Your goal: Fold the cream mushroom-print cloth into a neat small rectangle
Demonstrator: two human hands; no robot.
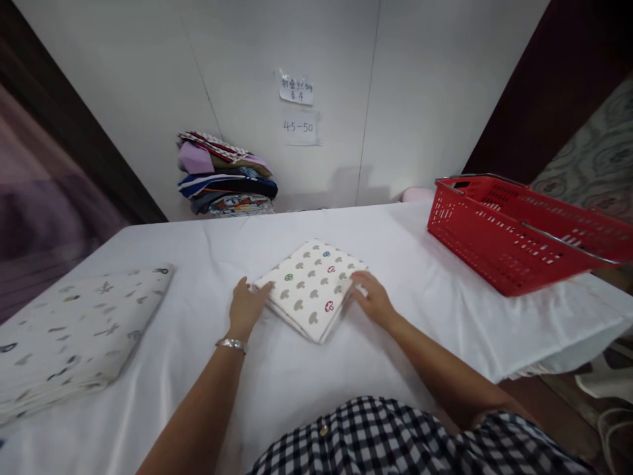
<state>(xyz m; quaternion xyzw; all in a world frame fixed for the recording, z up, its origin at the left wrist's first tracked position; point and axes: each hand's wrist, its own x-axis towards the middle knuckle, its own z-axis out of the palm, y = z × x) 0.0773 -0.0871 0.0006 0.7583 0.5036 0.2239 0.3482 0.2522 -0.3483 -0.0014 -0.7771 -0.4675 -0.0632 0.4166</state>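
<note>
A folded white cloth (314,284) with grey mushroom prints and a few red, green and blue ones lies on the white-covered table, turned like a diamond. My left hand (247,307), with a silver bracelet at the wrist, holds its left corner, the thumb along the edge. At the right corner, my right hand (373,297) grips the cloth between thumb and fingers. The undersides of both corners are hidden.
A larger folded cloth (84,330) with scattered prints lies at the left. The red perforated basket (475,237) stands at the right edge of the white tablecloth (395,244). Behind the table is a pile of folded fabrics (227,178), below paper signs (301,127) on the wall.
</note>
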